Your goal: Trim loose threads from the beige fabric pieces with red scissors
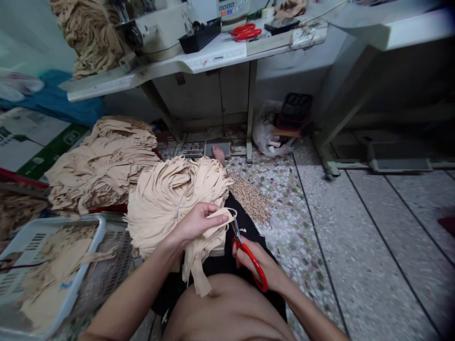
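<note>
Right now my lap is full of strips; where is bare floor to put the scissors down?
The terrazzo floor right of your right hand is bare out to the table legs. The left is crowded: the fabric pile and the basket.

Soft, matt beige cloth strips lie bundled in the lap. The scissors have glossy red plastic handles and dull grey metal blades. The basket is pale, slotted plastic. The floor is smooth speckled terrazzo. The tabletop looks worn, matt white.
</note>
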The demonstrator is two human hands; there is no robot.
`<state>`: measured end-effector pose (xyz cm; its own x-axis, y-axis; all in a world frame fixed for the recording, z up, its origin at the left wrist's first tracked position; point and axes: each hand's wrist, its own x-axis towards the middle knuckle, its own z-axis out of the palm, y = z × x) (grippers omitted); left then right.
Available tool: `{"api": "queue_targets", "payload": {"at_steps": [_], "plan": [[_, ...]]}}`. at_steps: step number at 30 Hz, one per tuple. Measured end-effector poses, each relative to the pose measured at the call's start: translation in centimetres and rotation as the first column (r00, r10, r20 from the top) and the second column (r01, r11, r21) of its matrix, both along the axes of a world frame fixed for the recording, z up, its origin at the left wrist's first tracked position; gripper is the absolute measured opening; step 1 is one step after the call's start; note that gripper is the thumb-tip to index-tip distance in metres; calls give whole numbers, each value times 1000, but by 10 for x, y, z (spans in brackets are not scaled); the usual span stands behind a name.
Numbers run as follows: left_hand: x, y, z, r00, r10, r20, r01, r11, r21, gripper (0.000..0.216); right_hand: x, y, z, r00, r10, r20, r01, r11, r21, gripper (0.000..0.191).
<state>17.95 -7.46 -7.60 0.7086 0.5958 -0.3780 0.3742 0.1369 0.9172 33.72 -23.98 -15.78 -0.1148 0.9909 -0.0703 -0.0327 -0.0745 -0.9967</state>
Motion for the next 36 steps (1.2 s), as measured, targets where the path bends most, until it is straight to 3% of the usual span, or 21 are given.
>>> {"api": "queue_targets", "payload": {"at_steps": [5,12,19,24,33,36], "plan": [[2,-2,2,999,-32,-23,33,999,22,38,-2,3,-6,999,-31,-14,31,999,-23,44],[6,-2,5,999,-36,-39,38,997,60,37,-7,-3,-29,981,-131,-143,92,963,-255,53],[9,-5,6,985,-149,-89,156,984,81,36,4,-10,-16,997,10,-74,-12,999,-36,47],[8,-7,4,957,-257,-133,267,962,59,40,2,-6,-16,1000,-16,-27,16,1000,-6,49],[6,-12,4,946,-291,-143,303,951,70,43,-10,-11,-39,981,-140,-133,107,968,-227,52],[-4,-10,14,901,-407,-153,420,905,64,39,-10,-15,-43,971,-193,-143,156,959,-237,51]]}}
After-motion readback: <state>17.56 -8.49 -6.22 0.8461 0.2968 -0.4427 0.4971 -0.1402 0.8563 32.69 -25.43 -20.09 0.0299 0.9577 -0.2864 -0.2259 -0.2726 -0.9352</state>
